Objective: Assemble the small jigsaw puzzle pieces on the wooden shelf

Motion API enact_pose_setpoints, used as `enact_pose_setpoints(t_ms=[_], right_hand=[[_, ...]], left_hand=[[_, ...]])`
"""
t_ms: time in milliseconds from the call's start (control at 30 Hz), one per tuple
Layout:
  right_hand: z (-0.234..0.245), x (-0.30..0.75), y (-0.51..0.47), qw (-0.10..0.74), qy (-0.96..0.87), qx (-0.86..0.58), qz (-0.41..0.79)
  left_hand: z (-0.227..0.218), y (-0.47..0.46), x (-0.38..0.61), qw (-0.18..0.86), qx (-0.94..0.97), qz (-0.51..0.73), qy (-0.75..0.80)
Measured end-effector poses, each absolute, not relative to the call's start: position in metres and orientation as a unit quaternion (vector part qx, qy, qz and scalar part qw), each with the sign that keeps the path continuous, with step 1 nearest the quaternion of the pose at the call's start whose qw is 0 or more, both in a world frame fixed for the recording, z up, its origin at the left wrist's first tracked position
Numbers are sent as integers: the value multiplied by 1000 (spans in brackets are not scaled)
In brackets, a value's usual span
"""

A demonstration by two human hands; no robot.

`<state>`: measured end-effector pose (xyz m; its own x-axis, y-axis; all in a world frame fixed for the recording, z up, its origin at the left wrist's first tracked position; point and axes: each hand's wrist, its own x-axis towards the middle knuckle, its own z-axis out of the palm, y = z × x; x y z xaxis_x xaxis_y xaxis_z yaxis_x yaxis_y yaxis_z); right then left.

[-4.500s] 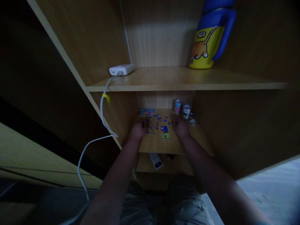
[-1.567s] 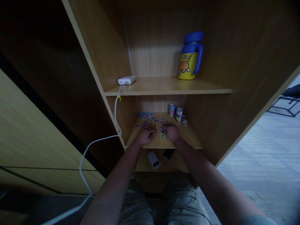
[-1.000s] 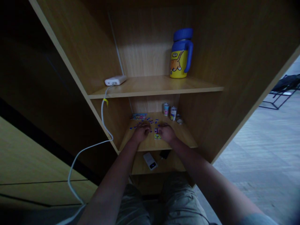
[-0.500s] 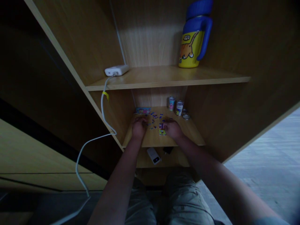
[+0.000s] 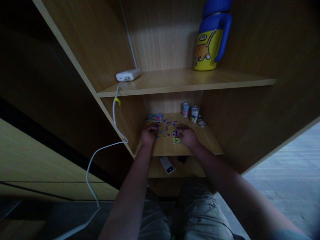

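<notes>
- While both hands [work] low on the shelf, the left hand sits curled, its fingers bunched downward at the left edge of the puzzle pieces; whether it pinches a piece is hidden.
- The right hand is curled too, its fingertips reaching left to just beside a small card printed with a yellow cartoon figure. I cannot tell whether they touch the card or pinch anything.
- The pieces, tiny and mostly blue, lie flat and scattered between the hands on the wooden shelf.
- A picture card lies at the back left of that shelf, behind the pieces.
- Two small cans, one pink and one white, stand upright at the back right, their contents unseen. Round metal lids lie just beside them.
- On the shelf above, a yellow bottle with a cartoon cat, blue cap and blue handle stands upright; its contents do not show.
- Near that shelf's left end sits a white power bank, its white cable running down past a strip of yellow tape.
- On the lower shelf, a second power bank lies near a black object.
</notes>
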<state>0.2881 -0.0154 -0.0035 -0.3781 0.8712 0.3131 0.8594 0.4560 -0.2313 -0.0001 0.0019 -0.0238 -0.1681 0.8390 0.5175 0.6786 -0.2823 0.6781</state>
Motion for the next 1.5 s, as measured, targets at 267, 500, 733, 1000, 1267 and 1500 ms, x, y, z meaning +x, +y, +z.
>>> enact_pose_setpoints(t_ms=[267,500,733,1000,1267,1500], right_hand=[[-2,287,-15,176,-826,-535,13],[2,286,-17,172,-824,-540,17],[1,287,-16,170,-825,-538,16],[-3,286,-14,188,-828,-529,18],[-11,291,-10,266,-797,-543,8],[-15,304,-4,425,-679,-598,41]], left_hand=[[-15,-10,27,41,791,362,491],[-15,-9,27,21,791,320,521],[-13,-10,28,7,767,330,551],[-10,-12,30,14,776,310,548],[-14,-15,23,-49,658,342,669],[-17,-12,30,-33,765,319,558]])
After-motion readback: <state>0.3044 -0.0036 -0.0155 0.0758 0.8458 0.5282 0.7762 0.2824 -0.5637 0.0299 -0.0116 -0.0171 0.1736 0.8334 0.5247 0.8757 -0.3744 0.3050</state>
